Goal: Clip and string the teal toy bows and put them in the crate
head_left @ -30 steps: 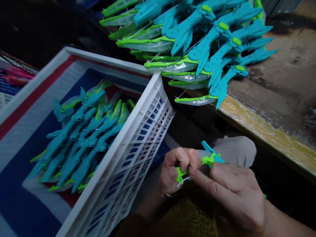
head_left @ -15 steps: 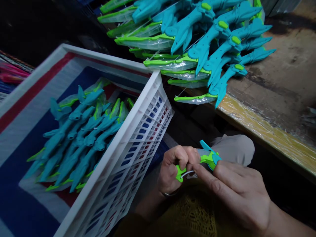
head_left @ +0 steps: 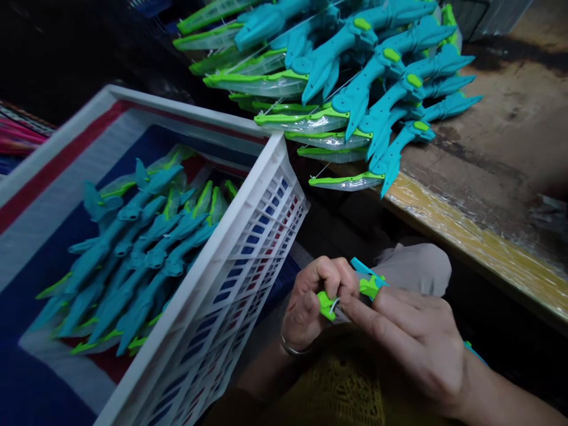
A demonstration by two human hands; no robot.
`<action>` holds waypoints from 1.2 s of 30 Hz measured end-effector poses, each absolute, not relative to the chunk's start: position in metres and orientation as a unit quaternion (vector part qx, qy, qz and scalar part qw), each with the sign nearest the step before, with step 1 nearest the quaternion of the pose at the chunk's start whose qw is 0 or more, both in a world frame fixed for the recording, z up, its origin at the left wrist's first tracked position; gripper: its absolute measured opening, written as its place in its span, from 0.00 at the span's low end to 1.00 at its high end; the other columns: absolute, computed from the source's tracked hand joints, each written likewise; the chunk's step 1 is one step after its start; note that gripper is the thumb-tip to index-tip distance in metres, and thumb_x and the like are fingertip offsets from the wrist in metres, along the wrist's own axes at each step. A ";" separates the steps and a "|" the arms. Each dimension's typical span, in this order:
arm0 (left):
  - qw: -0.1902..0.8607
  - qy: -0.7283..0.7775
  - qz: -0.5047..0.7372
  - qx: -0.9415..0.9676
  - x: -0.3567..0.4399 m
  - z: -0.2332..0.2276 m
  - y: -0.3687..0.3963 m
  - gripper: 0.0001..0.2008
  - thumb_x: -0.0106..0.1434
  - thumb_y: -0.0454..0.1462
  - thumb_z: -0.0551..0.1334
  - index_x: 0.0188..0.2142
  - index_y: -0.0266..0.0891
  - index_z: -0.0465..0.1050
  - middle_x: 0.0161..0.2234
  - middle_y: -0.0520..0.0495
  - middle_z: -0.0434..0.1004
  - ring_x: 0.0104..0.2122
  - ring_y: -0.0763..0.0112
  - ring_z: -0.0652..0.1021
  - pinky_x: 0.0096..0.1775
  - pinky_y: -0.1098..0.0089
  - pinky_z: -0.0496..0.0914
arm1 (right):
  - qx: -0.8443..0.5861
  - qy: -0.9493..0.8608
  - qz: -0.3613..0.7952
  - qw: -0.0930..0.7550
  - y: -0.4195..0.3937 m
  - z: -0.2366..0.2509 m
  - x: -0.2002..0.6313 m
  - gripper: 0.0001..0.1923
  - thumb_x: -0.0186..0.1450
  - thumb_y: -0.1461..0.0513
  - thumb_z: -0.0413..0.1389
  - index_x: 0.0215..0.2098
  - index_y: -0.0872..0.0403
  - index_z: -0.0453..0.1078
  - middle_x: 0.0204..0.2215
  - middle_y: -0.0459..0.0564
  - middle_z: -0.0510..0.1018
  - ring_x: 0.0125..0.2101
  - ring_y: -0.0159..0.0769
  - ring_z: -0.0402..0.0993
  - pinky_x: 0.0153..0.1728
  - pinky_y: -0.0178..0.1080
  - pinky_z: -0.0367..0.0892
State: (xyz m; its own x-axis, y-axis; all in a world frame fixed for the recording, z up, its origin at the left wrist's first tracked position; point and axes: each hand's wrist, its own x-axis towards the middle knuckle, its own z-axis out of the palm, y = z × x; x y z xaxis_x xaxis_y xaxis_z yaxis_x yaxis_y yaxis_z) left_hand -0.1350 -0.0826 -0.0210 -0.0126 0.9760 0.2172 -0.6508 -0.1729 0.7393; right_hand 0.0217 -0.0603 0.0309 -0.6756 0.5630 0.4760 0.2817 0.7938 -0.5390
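A toy bow, green and teal with a clear limb, is held over my lap; its green tip (head_left: 327,305) shows between my hands. My left hand (head_left: 310,296) has its fingers wrapped round the limb near that tip. A short piece of white string (head_left: 334,305) runs at the tip. My right hand (head_left: 417,337) is closed round the bow's teal middle, its index finger stretched along to the string and touching the left fingers. Most of the bow lies hidden behind my right hand, with a bit of teal showing past the wrist.
On the left stands a white plastic crate (head_left: 275,151), lined with striped cloth, holding several teal toy bows (head_left: 155,254). More strung bows (head_left: 355,112) are piled on the wooden table (head_left: 501,136), overhanging its yellow taped edge (head_left: 444,207). My knee (head_left: 419,266) is below the table edge.
My right hand and its index finger have shifted slightly left, closer to the green tip. The visible string looks shorter. The whole view has shifted a little.
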 end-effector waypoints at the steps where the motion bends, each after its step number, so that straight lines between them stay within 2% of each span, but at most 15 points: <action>1: 0.603 0.225 0.675 0.361 -0.135 -0.022 -0.082 0.19 0.70 0.52 0.58 0.31 0.42 0.60 0.27 0.53 0.59 0.27 0.69 0.64 0.33 0.66 0.61 | -0.246 -0.878 0.236 0.337 -0.060 0.031 0.022 0.15 0.77 0.69 0.47 0.55 0.63 0.72 0.25 0.47 0.74 0.24 0.32 0.71 0.24 0.37 0.65; 8: 0.590 0.234 0.684 0.360 -0.135 -0.026 -0.084 0.18 0.71 0.52 0.57 0.31 0.43 0.60 0.27 0.52 0.59 0.27 0.69 0.63 0.33 0.65 0.60 | -0.257 -0.835 0.318 0.367 -0.057 0.033 0.023 0.12 0.74 0.71 0.53 0.53 0.58 0.73 0.35 0.51 0.84 0.32 0.34 0.83 0.32 0.34 0.76; 16: 0.611 0.247 0.668 0.346 -0.130 -0.023 -0.086 0.20 0.70 0.53 0.59 0.30 0.43 0.61 0.28 0.51 0.59 0.28 0.68 0.62 0.36 0.64 0.62 | -0.269 -0.769 0.426 0.394 -0.060 0.030 0.013 0.06 0.75 0.68 0.56 0.46 0.55 0.74 0.31 0.46 0.81 0.29 0.29 0.79 0.31 0.31 0.74; 18: 0.608 0.254 0.672 0.339 -0.129 -0.022 -0.084 0.20 0.71 0.53 0.59 0.31 0.42 0.62 0.28 0.52 0.60 0.29 0.68 0.63 0.35 0.65 0.62 | -0.264 -0.792 0.394 0.386 -0.061 0.024 0.011 0.07 0.75 0.69 0.54 0.48 0.57 0.74 0.30 0.46 0.79 0.27 0.30 0.76 0.28 0.33 0.71; 22: 0.616 0.290 0.668 0.302 -0.129 -0.019 -0.079 0.20 0.71 0.53 0.60 0.34 0.41 0.65 0.30 0.51 0.62 0.29 0.70 0.65 0.33 0.68 0.61 | -0.247 -0.862 0.234 0.375 -0.060 0.011 0.012 0.15 0.75 0.71 0.50 0.58 0.64 0.69 0.29 0.49 0.77 0.26 0.34 0.73 0.27 0.37 0.69; 24: 0.619 0.323 0.652 0.296 -0.129 -0.017 -0.080 0.19 0.73 0.53 0.59 0.34 0.41 0.66 0.32 0.50 0.63 0.31 0.69 0.65 0.35 0.68 0.63 | -0.245 -0.876 0.180 0.375 -0.055 0.009 0.013 0.16 0.75 0.71 0.49 0.60 0.66 0.67 0.29 0.50 0.77 0.27 0.34 0.73 0.26 0.37 0.69; 28: 0.603 0.393 0.606 0.339 -0.132 -0.013 -0.090 0.19 0.76 0.52 0.53 0.43 0.42 0.72 0.38 0.47 0.67 0.38 0.66 0.68 0.42 0.68 0.66 | -0.216 -0.894 0.086 0.382 -0.042 0.011 0.014 0.14 0.75 0.71 0.49 0.56 0.68 0.69 0.25 0.48 0.74 0.24 0.34 0.68 0.21 0.38 0.63; 31: 0.594 0.414 0.586 0.364 -0.134 -0.013 -0.096 0.14 0.77 0.49 0.54 0.49 0.45 0.72 0.42 0.48 0.70 0.40 0.68 0.70 0.44 0.70 0.67 | -0.229 -0.889 0.057 0.392 -0.035 0.011 0.012 0.12 0.74 0.71 0.50 0.51 0.66 0.72 0.23 0.46 0.70 0.23 0.34 0.63 0.20 0.39 0.58; 33: 0.571 0.428 0.587 0.382 -0.136 -0.014 -0.097 0.10 0.78 0.45 0.55 0.51 0.49 0.72 0.42 0.50 0.71 0.40 0.71 0.71 0.44 0.72 0.68 | -0.240 -0.878 0.082 0.405 -0.034 0.013 0.011 0.09 0.75 0.71 0.51 0.46 0.62 0.73 0.25 0.47 0.71 0.26 0.35 0.66 0.24 0.38 0.62; 36: 0.509 0.454 0.580 0.445 -0.138 -0.016 -0.092 0.11 0.79 0.42 0.54 0.54 0.53 0.73 0.41 0.53 0.72 0.38 0.75 0.73 0.43 0.75 0.68 | -0.227 -0.864 0.145 0.425 -0.034 0.028 0.013 0.08 0.74 0.72 0.52 0.42 0.60 0.72 0.34 0.53 0.77 0.37 0.39 0.73 0.36 0.40 0.73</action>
